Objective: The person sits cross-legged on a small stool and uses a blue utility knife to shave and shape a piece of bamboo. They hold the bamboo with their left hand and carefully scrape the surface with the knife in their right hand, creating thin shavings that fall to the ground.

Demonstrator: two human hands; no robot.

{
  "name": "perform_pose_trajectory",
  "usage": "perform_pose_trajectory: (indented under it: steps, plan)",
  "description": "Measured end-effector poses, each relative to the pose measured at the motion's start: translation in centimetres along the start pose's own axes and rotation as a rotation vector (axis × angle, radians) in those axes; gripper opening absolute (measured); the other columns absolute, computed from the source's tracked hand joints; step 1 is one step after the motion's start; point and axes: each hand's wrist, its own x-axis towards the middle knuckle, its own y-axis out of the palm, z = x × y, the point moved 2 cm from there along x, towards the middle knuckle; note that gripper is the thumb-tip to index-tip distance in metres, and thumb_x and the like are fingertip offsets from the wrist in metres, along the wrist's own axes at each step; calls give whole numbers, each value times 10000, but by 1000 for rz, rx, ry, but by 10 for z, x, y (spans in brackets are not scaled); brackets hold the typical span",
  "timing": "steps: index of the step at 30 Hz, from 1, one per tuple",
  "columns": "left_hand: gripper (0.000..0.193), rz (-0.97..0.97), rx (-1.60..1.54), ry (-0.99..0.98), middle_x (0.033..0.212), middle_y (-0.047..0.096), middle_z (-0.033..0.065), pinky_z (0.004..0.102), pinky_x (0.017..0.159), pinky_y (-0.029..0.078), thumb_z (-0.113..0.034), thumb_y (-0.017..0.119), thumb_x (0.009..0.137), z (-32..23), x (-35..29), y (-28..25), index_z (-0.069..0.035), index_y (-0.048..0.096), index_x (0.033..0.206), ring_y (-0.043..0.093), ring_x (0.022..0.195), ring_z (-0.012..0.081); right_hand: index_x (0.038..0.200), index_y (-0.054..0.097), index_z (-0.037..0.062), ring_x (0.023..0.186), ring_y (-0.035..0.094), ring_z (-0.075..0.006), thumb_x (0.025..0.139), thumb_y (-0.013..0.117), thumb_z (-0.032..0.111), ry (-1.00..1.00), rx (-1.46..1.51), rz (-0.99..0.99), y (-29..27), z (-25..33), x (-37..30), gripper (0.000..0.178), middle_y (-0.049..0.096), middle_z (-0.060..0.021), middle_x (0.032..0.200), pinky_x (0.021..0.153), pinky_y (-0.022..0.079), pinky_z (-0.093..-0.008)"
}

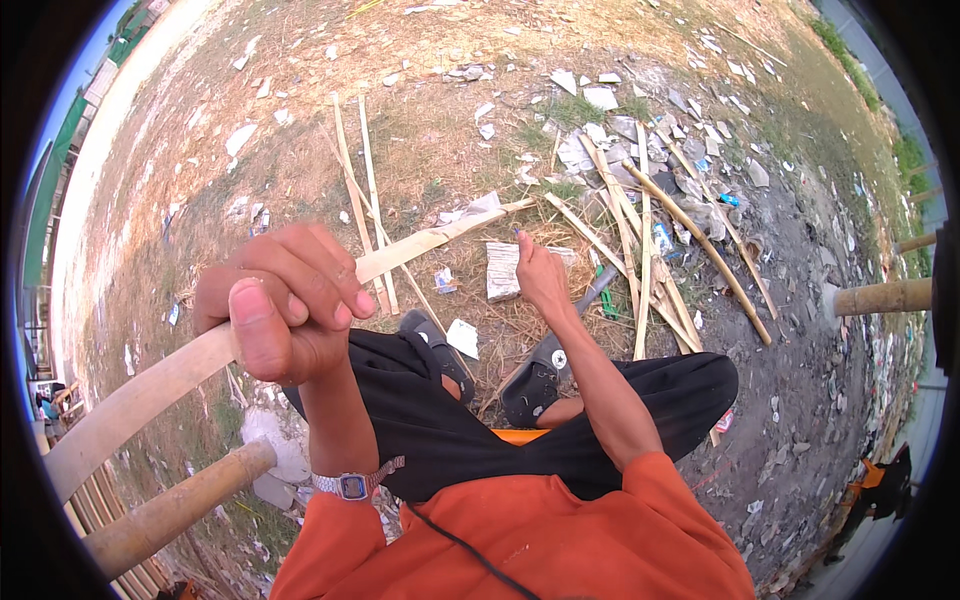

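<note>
My left hand (290,300) is raised close in front of me, its fingers and thumb wrapped round a long, pale bamboo strip (430,240). The strip bends from the lower left, through my fist, to a narrow end ahead of me. Below that end is my right hand (543,275), closed with the thumb on top; a tiny dark bluish tip shows by the thumb, and what the fingers hold is hidden. Beside this hand lies a whitish, rough block (502,271). A dark grey bar-like thing (597,287) shows behind my right wrist.
Several split bamboo strips (643,240) and a thin pole (700,245) lie at the right; more strips (368,180) lie ahead left. Thick bamboo poles (180,500) (885,297) stand at both sides. Litter and broken pieces cover the ground. My shoes (533,390) are between my bent knees.
</note>
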Motion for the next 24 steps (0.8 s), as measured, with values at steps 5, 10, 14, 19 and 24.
perform_pose_trajectory:
  steps: [5,10,14,19,24]
  plan:
    - [246,-5,-19,-12,488,480,82,282,368,393,-111,407,920,1,-1,-3,-63,417,679,470,378,169,982,652,-31,852,589,-493,987,253,447,-38,97,48,6,16,-3,623,624,-310,834,789,454,-544]
    - [249,6,-6,-6,492,487,84,287,367,395,-115,405,921,-1,1,-2,-65,421,677,473,382,170,978,655,7,843,584,-501,982,287,444,35,-2,-1,24,-21,26,572,630,-296,865,792,451,-554]
    - [246,13,-37,-13,486,479,84,284,357,388,-104,399,914,3,1,-1,-65,417,672,460,374,167,861,644,-13,801,600,-496,990,280,437,-30,-124,-140,34,-38,30,593,623,-300,785,751,468,-548]
    - [235,-129,-16,-44,477,468,88,281,352,398,-91,398,901,4,5,-9,-64,411,668,437,358,166,908,664,-16,830,615,-479,989,251,451,67,-203,-55,26,-14,39,629,636,-294,818,777,484,-531]
    - [248,-152,80,-71,452,414,58,279,347,345,-118,378,891,0,1,6,-90,382,644,382,333,157,921,676,-8,821,661,-396,978,327,450,172,-554,-32,31,-115,51,580,662,-253,826,733,522,-472]
